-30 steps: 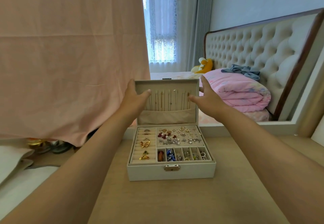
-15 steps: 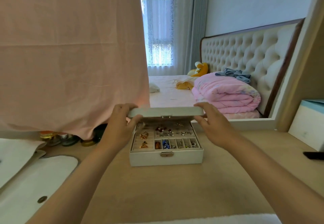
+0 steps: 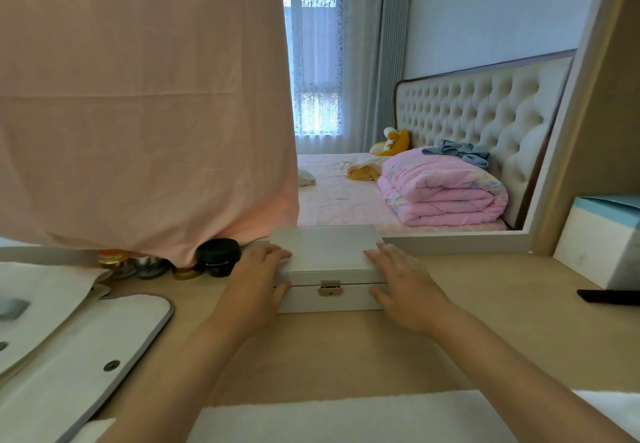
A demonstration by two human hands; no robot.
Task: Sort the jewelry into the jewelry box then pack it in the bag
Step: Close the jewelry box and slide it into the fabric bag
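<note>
So, jewelry box (image 3: 327,252) shut | left hand (image 3: 254,283), right hand (image 3: 403,286) flat on its ends, gripping nothing | press evenly, then latch clasp (image 3: 330,288)

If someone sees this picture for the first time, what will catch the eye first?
The closed white jewelry box in the middle, with the left hand and right hand resting on its ends. Then the big pink cloth hanging upper left, and the folded pink quilt behind on the right.
</note>
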